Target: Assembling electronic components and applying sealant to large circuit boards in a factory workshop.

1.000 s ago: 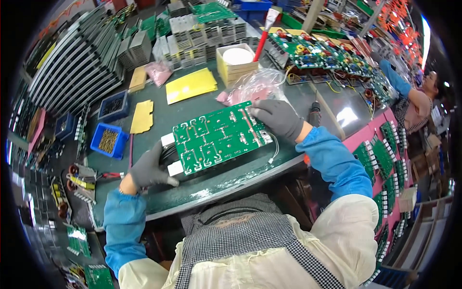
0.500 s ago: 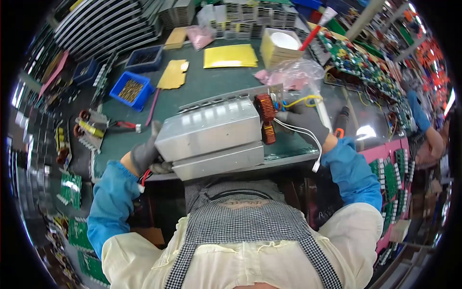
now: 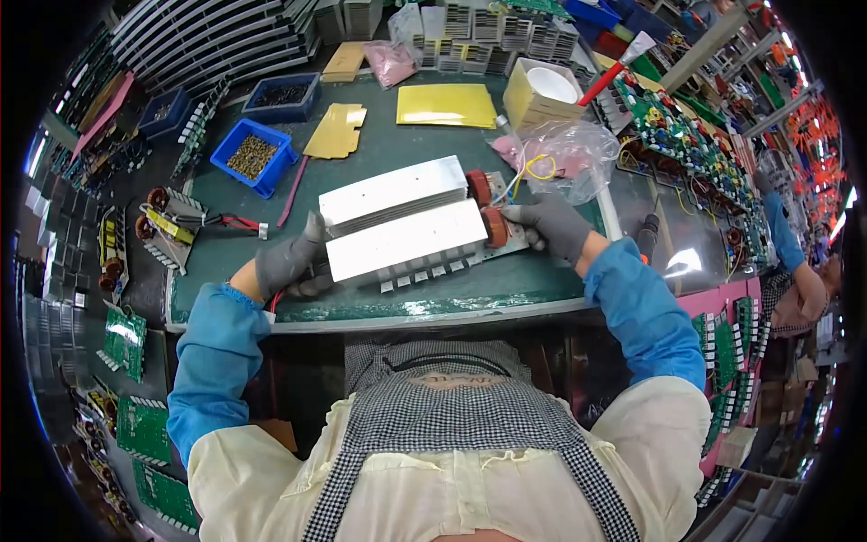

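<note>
Over the bench lies a heat sink assembly (image 3: 406,237): two long silver blocks side by side, a row of pale tabs along its near edge. Copper-wound coils (image 3: 495,226) sit at its right end, with yellow and white wires (image 3: 533,170) rising behind. My left hand (image 3: 291,260), in a grey glove, is closed on the left end; some of its fingers are hidden beneath. At the other end my right hand (image 3: 553,226), also gloved, grips the plate beside the coils. A short red wire (image 3: 276,302) hangs under my left hand.
Beyond the assembly stand a blue bin of brass-coloured screws (image 3: 253,157), a bin of dark parts (image 3: 282,96), yellow sheets (image 3: 447,105) and a box with a white roll (image 3: 546,90). A clear plastic bag (image 3: 578,154) lies right, a screwdriver (image 3: 648,233) farther right. Circuit boards (image 3: 126,339) flank both sides.
The assembly has turned over toward me, so its two blocks now face up and the tabbed edge is nearest. It sits farther over the bench. Both hands moved with it, still gripping its ends.
</note>
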{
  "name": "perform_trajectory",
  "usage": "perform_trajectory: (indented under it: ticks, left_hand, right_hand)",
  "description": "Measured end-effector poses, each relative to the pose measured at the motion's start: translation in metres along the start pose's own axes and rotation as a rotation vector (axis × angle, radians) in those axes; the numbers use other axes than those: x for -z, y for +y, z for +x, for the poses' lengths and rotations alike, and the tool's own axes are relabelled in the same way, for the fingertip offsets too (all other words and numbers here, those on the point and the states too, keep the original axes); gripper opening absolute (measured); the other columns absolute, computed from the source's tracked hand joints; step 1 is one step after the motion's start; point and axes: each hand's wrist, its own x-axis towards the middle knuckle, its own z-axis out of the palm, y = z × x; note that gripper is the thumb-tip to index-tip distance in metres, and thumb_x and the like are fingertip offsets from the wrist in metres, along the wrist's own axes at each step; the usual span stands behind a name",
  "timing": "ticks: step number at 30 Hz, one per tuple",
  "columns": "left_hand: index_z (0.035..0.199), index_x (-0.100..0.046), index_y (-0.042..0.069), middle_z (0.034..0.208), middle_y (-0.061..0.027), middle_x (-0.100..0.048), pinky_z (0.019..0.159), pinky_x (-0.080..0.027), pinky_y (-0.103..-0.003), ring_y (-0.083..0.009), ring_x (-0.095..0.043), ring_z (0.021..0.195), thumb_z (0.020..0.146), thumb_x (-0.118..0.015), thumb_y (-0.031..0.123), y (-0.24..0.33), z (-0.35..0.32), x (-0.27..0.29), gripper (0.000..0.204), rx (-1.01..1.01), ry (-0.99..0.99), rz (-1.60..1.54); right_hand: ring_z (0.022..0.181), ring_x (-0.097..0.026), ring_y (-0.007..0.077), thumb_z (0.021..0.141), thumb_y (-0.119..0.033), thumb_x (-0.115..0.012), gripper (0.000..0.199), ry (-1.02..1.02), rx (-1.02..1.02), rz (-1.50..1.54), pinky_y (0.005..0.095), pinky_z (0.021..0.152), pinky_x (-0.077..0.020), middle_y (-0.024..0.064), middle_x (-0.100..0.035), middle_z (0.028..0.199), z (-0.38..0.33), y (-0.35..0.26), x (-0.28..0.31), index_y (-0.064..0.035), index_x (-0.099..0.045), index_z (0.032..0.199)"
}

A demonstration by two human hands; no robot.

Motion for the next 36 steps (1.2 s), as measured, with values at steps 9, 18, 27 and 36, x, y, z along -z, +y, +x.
perform_trajectory:
  ticks: [9, 18, 27, 36]
  left_hand:
    - [0.130, -0.054, -0.001, 0.114, -0.0190, -0.065, 0.092, -0.048, -0.049, -0.0398, -0.061, 0.109, 0.067, -0.074, 0.068, 0.066, -0.079, 0.000, 0.096, -0.764, 0.936, 1.176]
    - [0.154, -0.006, -0.006, 0.141, -0.0330, -0.043, 0.107, -0.043, -0.044, -0.0445, -0.048, 0.131, 0.047, -0.096, 0.049, -0.007, -0.026, -0.026, 0.150, -0.607, 0.503, 0.746]
    - [0.146, -0.036, 0.003, 0.146, -0.0255, -0.039, 0.100, -0.049, -0.045, -0.0435, -0.052, 0.124, 0.056, -0.092, 0.044, 0.009, 0.003, -0.035, 0.114, -0.493, 0.328, 0.936]
    - [0.142, -0.038, -0.004, 0.128, -0.0261, -0.060, 0.095, -0.051, -0.043, -0.0407, -0.062, 0.114, 0.059, -0.091, 0.051, 0.014, 0.006, -0.050, 0.113, -0.445, 0.197, 0.661]
  right_hand:
    - [0.055, -0.063, 0.0129, 0.089, -0.025, -0.072, 0.027, 0.201, 0.155, -0.521, 0.0266, 0.048, -0.0481, 0.0075, -0.068, 0.075, -0.086, -0.043, 0.037, 0.0023, -0.068, 0.087]
    - [0.099, -0.061, 0.0174, 0.088, -0.029, -0.072, 0.038, 0.488, 0.883, -0.423, 0.0320, 0.085, -0.0501, 0.0105, -0.065, 0.106, -0.065, -0.089, 0.072, -0.0017, -0.067, 0.113]
    - [0.124, -0.053, 0.0407, 0.085, -0.045, -0.071, 0.064, 0.744, 0.741, -0.685, 0.0454, 0.103, -0.0439, 0.0226, -0.051, 0.138, 0.039, -0.096, 0.111, -0.0085, -0.057, 0.135]
    - [0.097, -0.061, 0.0334, 0.082, -0.003, -0.066, 0.055, 1.242, 0.917, -1.177, 0.0438, 0.082, -0.0505, 0.0153, -0.059, 0.107, 0.010, -0.134, 0.140, -0.0116, -0.052, 0.135]
